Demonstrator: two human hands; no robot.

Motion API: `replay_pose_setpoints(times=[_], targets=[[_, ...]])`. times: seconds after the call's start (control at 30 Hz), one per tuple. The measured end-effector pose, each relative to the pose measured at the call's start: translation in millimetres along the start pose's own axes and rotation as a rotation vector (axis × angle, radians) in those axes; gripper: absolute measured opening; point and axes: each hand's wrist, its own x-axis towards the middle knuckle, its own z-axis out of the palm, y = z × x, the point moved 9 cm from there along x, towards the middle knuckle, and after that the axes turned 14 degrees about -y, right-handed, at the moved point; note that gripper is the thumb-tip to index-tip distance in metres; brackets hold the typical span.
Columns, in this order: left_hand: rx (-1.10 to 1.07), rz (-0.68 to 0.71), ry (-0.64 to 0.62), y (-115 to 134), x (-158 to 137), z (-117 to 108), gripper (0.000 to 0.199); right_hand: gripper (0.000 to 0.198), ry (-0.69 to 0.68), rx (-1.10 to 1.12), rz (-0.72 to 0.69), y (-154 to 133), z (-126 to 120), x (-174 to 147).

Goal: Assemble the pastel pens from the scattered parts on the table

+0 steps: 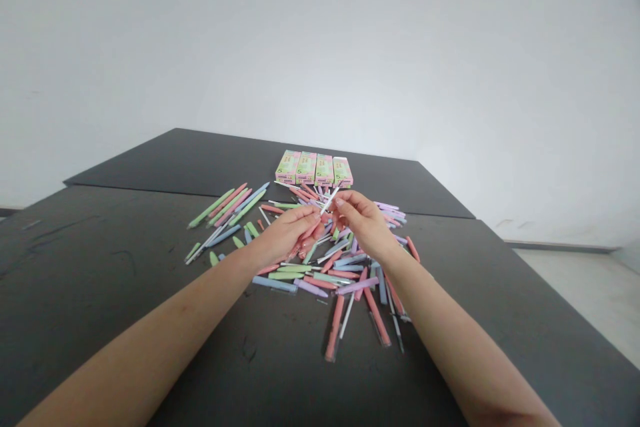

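Above a pile of pen parts, a thin white pen refill (329, 200) slants up to the right between my two hands. My left hand (289, 235) is closed, with its thumb and fingertips at the refill's lower end; whether a pink barrel is also in its fingers I cannot make out. From the other side, my right hand (364, 219) pinches close to the refill's middle. Beneath both hands lie pink, green, blue and purple pen barrels (334, 327), mixed with caps and more white refills (347, 315). The hands hide the centre of the pile.
Several pink-and-green boxes (306, 167) stand side by side behind the pile. To the left, pens (220, 207) lie in a loose slanted row with a few white refills. A seam crosses the black table (100, 267), and a pale wall (320, 47) rises beyond it.
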Motion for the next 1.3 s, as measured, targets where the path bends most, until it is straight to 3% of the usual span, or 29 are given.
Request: replay_pose_setpoints(times=[0.13,0.27,0.53,1.07,1.17,1.3], targets=[[-0.017,0.071,0.041,9.8,0.6,-4.9,0.023,0.016,-0.200,-0.376,0.111,14.6,14.1,-0.6],[-0.054,0.087,0.061,13.8,0.5,-6.1,0.025,0.021,-0.425,-0.797,0.095,33.3,35.0,-4.1],[-0.082,0.088,0.083,16.8,-0.2,-5.6,0.027,0.024,-0.537,-1.003,0.002,56.2,49.7,-4.3],[-0.061,0.067,0.081,12.4,-0.3,-9.0,0.023,0.011,-0.518,-1.071,0.040,49.5,52.8,-6.0],[0.012,0.051,0.064,13.2,-1.0,-7.5,0.025,0.009,-0.393,-0.868,0.058,36.0,34.1,-4.0],[0.027,0.030,0.025,11.3,-1.7,-4.4,0.028,0.008,-0.163,-0.323,0.079,15.2,-1.5,-2.1]])
